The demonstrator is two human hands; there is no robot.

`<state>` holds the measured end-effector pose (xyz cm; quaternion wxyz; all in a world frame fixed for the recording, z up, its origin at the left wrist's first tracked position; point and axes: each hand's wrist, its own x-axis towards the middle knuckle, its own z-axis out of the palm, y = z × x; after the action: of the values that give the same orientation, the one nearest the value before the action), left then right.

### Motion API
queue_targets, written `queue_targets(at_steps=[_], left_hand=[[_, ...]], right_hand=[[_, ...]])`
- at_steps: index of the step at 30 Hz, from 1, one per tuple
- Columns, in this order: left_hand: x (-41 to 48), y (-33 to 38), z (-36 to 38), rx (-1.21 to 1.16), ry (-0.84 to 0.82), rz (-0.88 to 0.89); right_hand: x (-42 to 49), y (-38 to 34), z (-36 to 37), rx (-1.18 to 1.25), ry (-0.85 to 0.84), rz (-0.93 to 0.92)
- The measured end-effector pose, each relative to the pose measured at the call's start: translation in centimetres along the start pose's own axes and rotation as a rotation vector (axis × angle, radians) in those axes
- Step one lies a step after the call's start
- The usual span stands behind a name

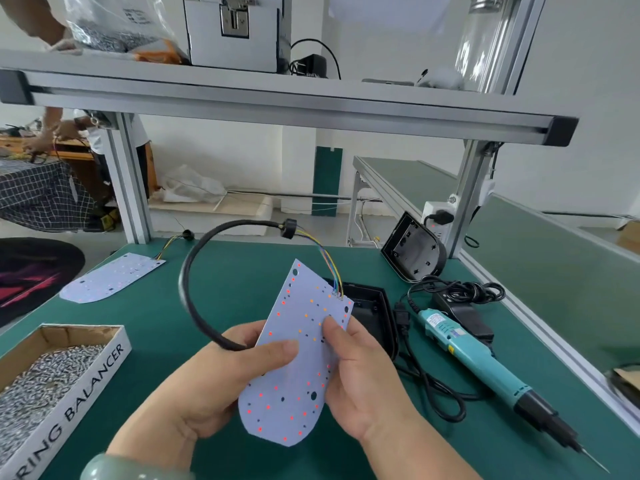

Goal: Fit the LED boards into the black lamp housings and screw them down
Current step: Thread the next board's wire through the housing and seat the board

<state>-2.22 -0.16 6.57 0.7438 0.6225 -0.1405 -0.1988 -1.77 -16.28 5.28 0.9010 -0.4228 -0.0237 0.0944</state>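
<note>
White walls (588,98), green-topped bench (242,289), aluminium shelf frame (277,102), second green bench (415,181) behind

Body check: left hand (221,386) and right hand (363,382) are both bare. Forearms (433,455) are bare too, right down to the bottom edge of the view. Only thing worn is a bangle (131,467) on the left wrist: thick, smooth, round in section, pale jade green, milky and slightly translucent, glossy with a few small white highlights. The frame edge cuts it, so only the upper arc shows. Right wrist is bare. Nails (289,349) on the fingers (332,327) are short and plain.
</note>
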Motion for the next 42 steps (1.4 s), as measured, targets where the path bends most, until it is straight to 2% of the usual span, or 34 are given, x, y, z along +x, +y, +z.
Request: queue_targets(at_steps=[3,7,9,11,13,15,17,19,21,24,29,33,37,42], left_hand=[[-0.3,0.1,0.0,0.048,-0.009,0.02],[0.2,0.1,0.0,0.085,0.291,0.037],[0.5,0.1,-0.2,0.054,0.433,0.075],[0.7,0.2,-0.7,-0.028,0.547,0.137],[0.8,0.3,-1.2,-0.112,0.626,0.211],[1.0,0.4,-1.6,-0.205,0.687,0.296],[1.1,0.4,-1.8,-0.267,0.694,0.375],[1.1,0.5,-1.8,-0.288,0.674,0.439],[0.9,0.6,-1.8,-0.303,0.668,0.507],[0.8,0.8,-2.0,-0.349,0.661,0.606],[1.3,0.5,-1.7,-0.44,0.574,0.631],[1.7,-0.3,-1.1,-0.453,0.49,0.501],[2.0,-1.0,-1.2,-0.411,0.501,0.352],[2.1,-1.2,-1.6,-0.393,0.539,0.363]], right_hand=[[0.4,0.2,-0.1,-0.038,0.028,-0.016],[0.6,-0.1,-0.1,-0.208,0.05,-0.095],[0.8,-0.9,-0.8,-0.506,0.179,-0.234],[1.2,-2.5,-2.3,-0.914,0.43,-0.443],[1.4,-4.0,-4.3,-1.3,0.644,-0.514],[1.6,-4.9,-6.0,-1.51,0.697,-0.257],[1.9,-4.5,-6.7,-1.675,0.63,0.079],[2.3,-4.0,-6.9,-1.819,0.592,0.157],[2.6,-4.0,-7.0,-1.786,0.654,0.06],[2.5,-4.5,-7.6,-1.473,0.752,-0.089],[2.4,-4.6,-8.0,-1.146,0.727,-0.096],[2.5,-4.2,-8.1,-1.078,0.73,-0.182],[2.6,-4.1,-8.2,-1.057,0.769,-0.269],[2.5,-4.3,-8.6,-1.038,0.775,-0.366]])
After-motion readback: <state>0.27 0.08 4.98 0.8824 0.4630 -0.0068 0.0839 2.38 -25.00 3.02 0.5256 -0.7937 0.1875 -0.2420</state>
